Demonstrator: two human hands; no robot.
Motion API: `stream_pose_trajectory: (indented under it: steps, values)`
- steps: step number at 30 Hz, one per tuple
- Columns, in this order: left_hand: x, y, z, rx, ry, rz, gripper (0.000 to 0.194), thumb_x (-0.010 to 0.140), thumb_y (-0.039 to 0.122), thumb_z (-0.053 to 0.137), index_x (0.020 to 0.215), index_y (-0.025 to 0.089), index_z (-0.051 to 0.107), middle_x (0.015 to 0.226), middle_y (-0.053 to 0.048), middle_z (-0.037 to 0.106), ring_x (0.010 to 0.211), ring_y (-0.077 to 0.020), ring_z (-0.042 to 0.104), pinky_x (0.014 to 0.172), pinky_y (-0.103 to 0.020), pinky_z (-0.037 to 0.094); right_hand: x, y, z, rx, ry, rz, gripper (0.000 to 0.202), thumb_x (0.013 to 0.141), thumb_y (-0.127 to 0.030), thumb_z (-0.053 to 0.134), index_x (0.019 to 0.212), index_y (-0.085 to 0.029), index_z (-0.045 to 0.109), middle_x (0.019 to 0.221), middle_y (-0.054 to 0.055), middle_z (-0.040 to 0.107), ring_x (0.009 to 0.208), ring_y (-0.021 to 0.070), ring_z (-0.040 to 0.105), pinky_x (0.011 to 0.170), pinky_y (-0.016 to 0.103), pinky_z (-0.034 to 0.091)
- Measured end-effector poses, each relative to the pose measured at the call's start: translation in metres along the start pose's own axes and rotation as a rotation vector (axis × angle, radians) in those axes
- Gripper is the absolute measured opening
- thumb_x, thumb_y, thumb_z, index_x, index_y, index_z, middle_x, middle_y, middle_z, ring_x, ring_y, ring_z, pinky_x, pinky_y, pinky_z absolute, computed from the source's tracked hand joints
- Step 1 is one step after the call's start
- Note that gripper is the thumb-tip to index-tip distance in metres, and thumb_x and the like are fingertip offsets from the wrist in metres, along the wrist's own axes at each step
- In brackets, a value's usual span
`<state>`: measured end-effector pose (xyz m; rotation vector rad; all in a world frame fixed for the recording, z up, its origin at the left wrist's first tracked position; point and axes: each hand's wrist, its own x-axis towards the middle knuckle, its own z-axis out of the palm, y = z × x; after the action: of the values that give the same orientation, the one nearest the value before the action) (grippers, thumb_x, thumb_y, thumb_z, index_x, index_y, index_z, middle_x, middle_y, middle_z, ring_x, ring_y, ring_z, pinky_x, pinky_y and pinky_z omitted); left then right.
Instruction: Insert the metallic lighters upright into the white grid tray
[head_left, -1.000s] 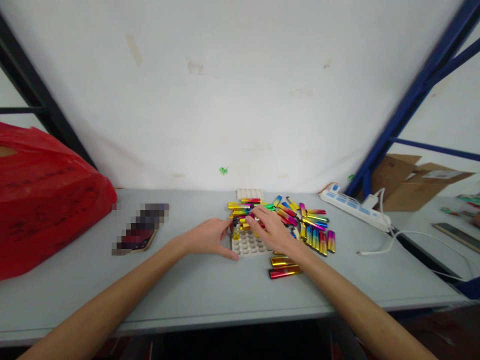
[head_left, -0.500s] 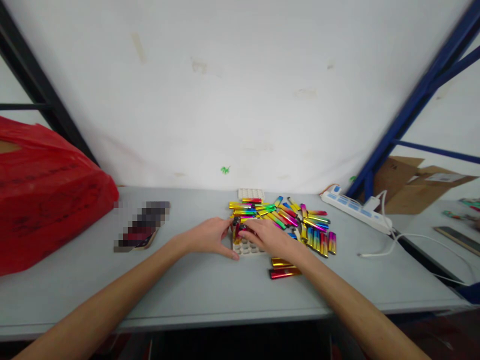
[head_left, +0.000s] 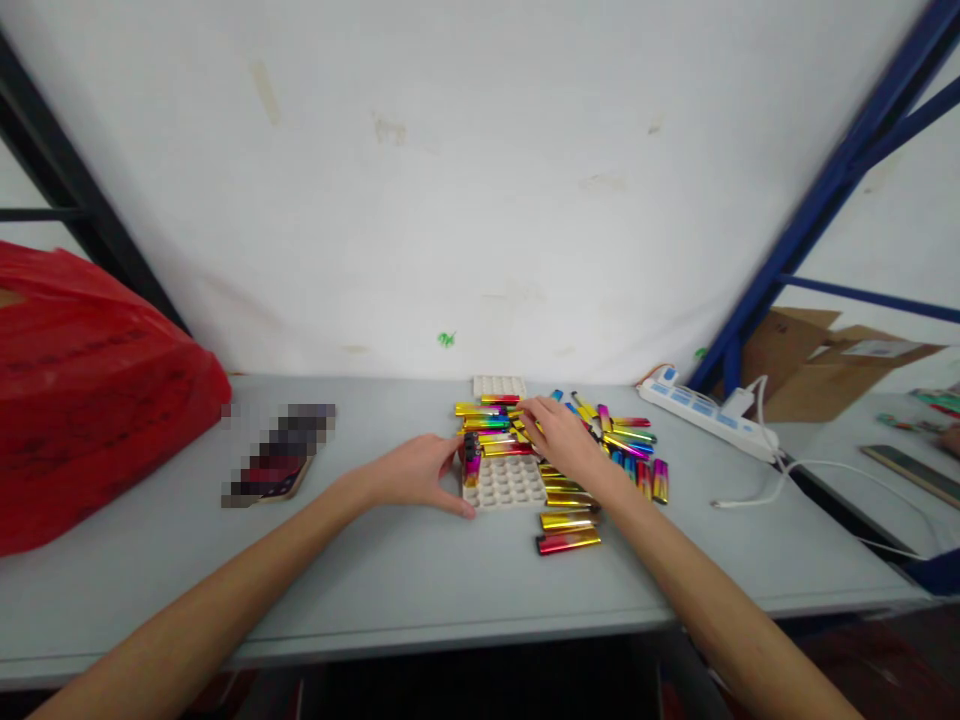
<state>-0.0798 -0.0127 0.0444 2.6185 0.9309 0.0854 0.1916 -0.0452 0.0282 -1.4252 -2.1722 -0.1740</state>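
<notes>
A white tray with rows of holes [head_left: 506, 485] lies on the table, and a few metallic lighters [head_left: 472, 468] stand upright at its left edge. My left hand [head_left: 420, 474] is beside them, thumb stretched out along the tray's front corner and fingertips partly hidden behind the lighters. My right hand [head_left: 561, 440] reaches over the pile beyond the tray, its fingers closed on a gold lighter [head_left: 523, 428]. More shiny rainbow-coloured lighters [head_left: 568, 541] lie to the right of the tray and behind it.
A second white tray [head_left: 499, 385] is near the wall. To the left are a blurred-out phone [head_left: 296, 475] and a red plastic bag [head_left: 97, 400]. A white power strip [head_left: 709, 415] with a cable and a cardboard box [head_left: 817, 370] are on the right.
My right hand has left the upright lighters in the tray and moved right and away from me to the loose pile. My left hand has stayed beside the tray.
</notes>
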Motion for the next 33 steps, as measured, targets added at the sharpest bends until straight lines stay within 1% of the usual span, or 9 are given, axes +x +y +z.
stream_pose_trajectory:
  steps: [3,5,13,16,19,21,25,29,33]
  values:
    - [0.0,0.0,0.0,-0.002,0.002,-0.006,0.078,0.06,0.085,0.071,0.099,0.019,0.058,0.081,-0.003,0.065,0.067,-0.0221,0.058,0.057,-0.029,0.034,-0.003,0.032,0.013,-0.07,-0.082,0.011,0.038,0.103,-0.017,0.045,0.139,-0.014,0.055,0.14,0.018,0.059,0.129,0.0264,0.055,0.11,0.041,0.042]
    - [0.0,0.001,-0.001,-0.001,-0.005,-0.013,0.078,0.06,0.085,0.071,0.098,0.019,0.058,0.081,-0.003,0.064,0.066,-0.022,0.058,0.057,-0.029,0.034,-0.004,0.045,0.018,-0.086,-0.151,0.011,0.042,0.103,-0.018,0.045,0.144,-0.012,0.052,0.148,0.018,0.054,0.135,0.0266,0.052,0.114,0.042,0.039]
    - [0.0,0.002,-0.002,0.007,-0.013,-0.017,0.077,0.06,0.086,0.07,0.096,0.02,0.056,0.083,-0.004,0.065,0.068,-0.0223,0.058,0.058,-0.028,0.034,0.003,0.04,0.005,-0.141,-0.22,0.058,0.03,0.099,-0.022,0.057,0.127,-0.015,0.067,0.113,0.013,0.068,0.105,0.0242,0.065,0.096,0.035,0.047]
    - [0.0,0.002,-0.002,0.012,-0.018,-0.019,0.077,0.06,0.087,0.07,0.096,0.02,0.056,0.082,-0.004,0.065,0.069,-0.0225,0.058,0.058,-0.029,0.034,0.004,0.038,0.004,-0.09,-0.157,0.054,0.025,0.101,-0.023,0.054,0.118,-0.016,0.071,0.107,0.012,0.069,0.099,0.0223,0.065,0.094,0.033,0.047]
    - [0.0,0.001,-0.002,0.001,-0.015,-0.014,0.077,0.06,0.086,0.07,0.098,0.02,0.057,0.083,-0.004,0.065,0.068,-0.0226,0.059,0.058,-0.029,0.034,0.004,0.037,0.004,0.041,0.006,0.096,0.027,0.103,-0.029,0.05,0.111,-0.015,0.072,0.102,0.011,0.071,0.092,0.021,0.065,0.088,0.032,0.047]
    - [-0.001,0.001,-0.002,-0.006,-0.012,-0.011,0.077,0.06,0.085,0.071,0.099,0.02,0.057,0.083,-0.004,0.066,0.069,-0.0226,0.059,0.058,-0.029,0.035,0.004,0.035,0.004,0.163,0.083,0.177,0.032,0.103,-0.037,0.05,0.105,-0.015,0.072,0.087,0.007,0.072,0.08,0.0196,0.065,0.079,0.031,0.047]
    - [-0.001,0.001,-0.002,0.005,-0.007,-0.009,0.077,0.06,0.085,0.07,0.099,0.02,0.057,0.083,-0.004,0.065,0.07,-0.0229,0.059,0.059,-0.029,0.035,0.006,0.03,0.005,0.525,0.136,0.335,0.041,0.096,-0.054,0.056,0.101,-0.016,0.071,0.07,0.0,0.065,0.063,0.0166,0.059,0.064,0.028,0.043]
    - [-0.002,0.002,-0.003,0.006,-0.012,-0.012,0.076,0.061,0.085,0.07,0.097,0.02,0.057,0.081,-0.003,0.064,0.069,-0.0225,0.059,0.058,-0.028,0.035,0.008,0.025,0.011,0.756,0.228,0.378,0.046,0.086,-0.062,0.065,0.073,-0.02,0.054,0.065,-0.004,0.053,0.063,0.0138,0.052,0.06,0.025,0.041]
    - [-0.001,0.001,-0.001,0.005,-0.008,0.002,0.076,0.061,0.085,0.07,0.096,0.02,0.057,0.081,-0.003,0.065,0.07,-0.0227,0.059,0.059,-0.029,0.035,0.007,0.014,0.014,0.994,0.186,0.41,0.046,0.09,-0.067,0.058,0.082,-0.023,0.048,0.071,-0.005,0.056,0.06,0.0123,0.052,0.057,0.024,0.044]
